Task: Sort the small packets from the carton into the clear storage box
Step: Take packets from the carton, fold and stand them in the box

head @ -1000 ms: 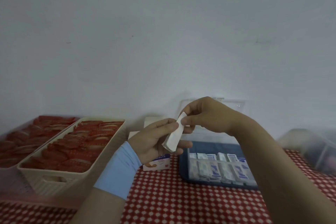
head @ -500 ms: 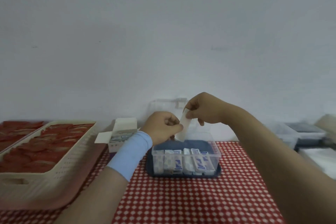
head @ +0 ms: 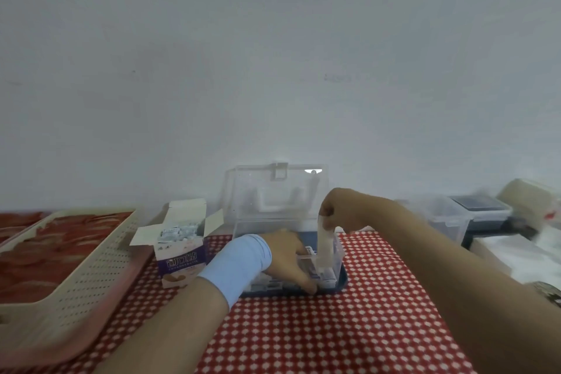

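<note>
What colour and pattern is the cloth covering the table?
The tablecloth is red with a regular pattern of small white diamonds, clearest in the head view.

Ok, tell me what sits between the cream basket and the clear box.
The open carton, packets inside, stands there on the checked cloth; the head view shows it.

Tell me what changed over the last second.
The right hand, pinching the white packet, lowered it from mid-air into the clear storage box. The left hand let go of the packet and dropped to the box's front. The carton stays open beside the box, whose lid stays up.
</note>
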Demonstrator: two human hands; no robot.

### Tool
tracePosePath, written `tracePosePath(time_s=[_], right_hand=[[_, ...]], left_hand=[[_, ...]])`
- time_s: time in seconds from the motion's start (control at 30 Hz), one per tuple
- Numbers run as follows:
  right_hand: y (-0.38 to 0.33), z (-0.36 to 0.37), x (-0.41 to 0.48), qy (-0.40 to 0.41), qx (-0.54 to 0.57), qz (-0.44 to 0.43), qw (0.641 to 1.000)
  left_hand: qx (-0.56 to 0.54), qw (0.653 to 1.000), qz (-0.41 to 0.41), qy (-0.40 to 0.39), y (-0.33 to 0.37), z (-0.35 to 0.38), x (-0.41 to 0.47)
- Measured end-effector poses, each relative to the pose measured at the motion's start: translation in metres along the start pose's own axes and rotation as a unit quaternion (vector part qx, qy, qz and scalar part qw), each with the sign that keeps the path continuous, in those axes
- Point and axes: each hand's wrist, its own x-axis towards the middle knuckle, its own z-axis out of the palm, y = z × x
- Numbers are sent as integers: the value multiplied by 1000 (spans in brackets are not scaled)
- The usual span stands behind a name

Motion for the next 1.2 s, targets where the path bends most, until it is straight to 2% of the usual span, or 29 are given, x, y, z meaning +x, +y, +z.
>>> tracePosePath(time_s=[0.23,0.57,0.83,1.03,1.13,1.2], right_hand=[[-5,15,11,-60,-45,-9,997],[-19,40,16,-32,-193,30,980],[-21,44,13,-15,-299,-12,954],[-13,33,11,10,-227,-8,974],[-15,26,8,-21,-197,-6,980],[-15,30,6,-48,-202,-8,978]], left_hand=[[9,1000,-6,-2,-4,8,11],[-8,1000,0,29,-2,4,13],[11,999,-35,-12,6,11,31],[2,1000,-3,-14,9,3,24],[-26,1000,-4,10,6,-7,10],[-1,1000,-3,22,-1,-11,5]])
